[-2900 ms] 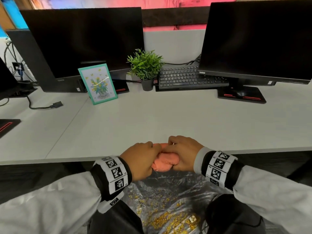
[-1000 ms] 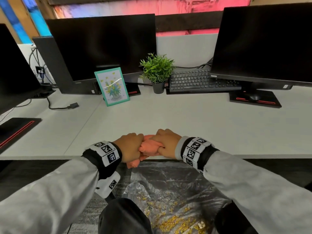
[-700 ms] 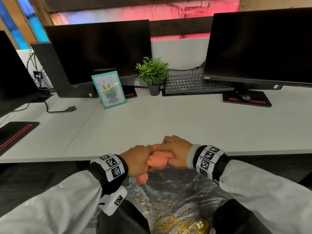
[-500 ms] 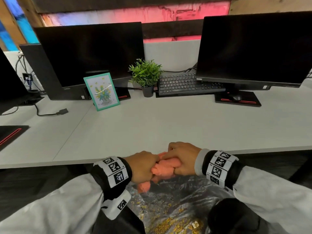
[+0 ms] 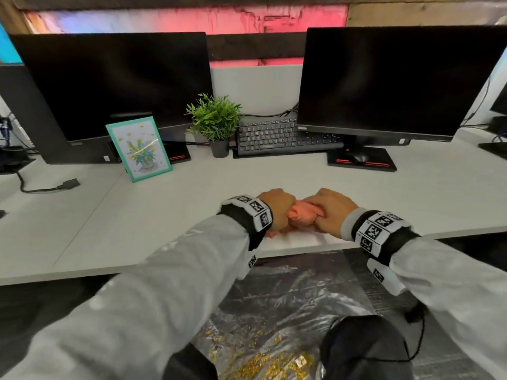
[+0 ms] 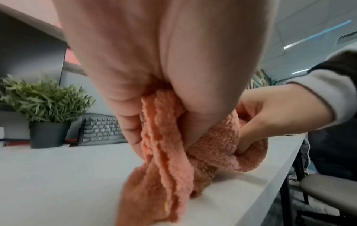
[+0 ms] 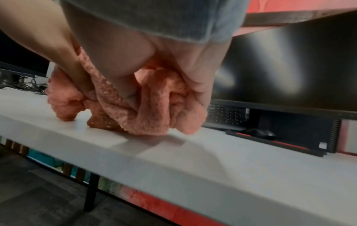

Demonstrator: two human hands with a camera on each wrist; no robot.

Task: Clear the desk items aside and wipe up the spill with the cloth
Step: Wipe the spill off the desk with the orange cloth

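A bunched orange cloth (image 5: 303, 216) lies between both fists near the front edge of the white desk (image 5: 164, 223). My left hand (image 5: 277, 212) grips its left end, and my right hand (image 5: 327, 213) grips its right end. In the left wrist view the cloth (image 6: 173, 160) hangs from my fist and its lower folds touch the desk. The right wrist view shows the cloth (image 7: 146, 110) crumpled in my curled fingers, resting on the desk top. No spill shows on the desk.
At the back stand a framed flower picture (image 5: 138, 148), a small potted plant (image 5: 215, 122), a keyboard (image 5: 279, 135) and two dark monitors (image 5: 389, 83). A plastic bag with yellow bits (image 5: 274, 325) lies below the desk edge. A loose cable (image 5: 46, 187) lies far left.
Both hands have carried the cloth from over the bag, past the desk edge, up and forward onto the desk top. They still hold it bunched between them.
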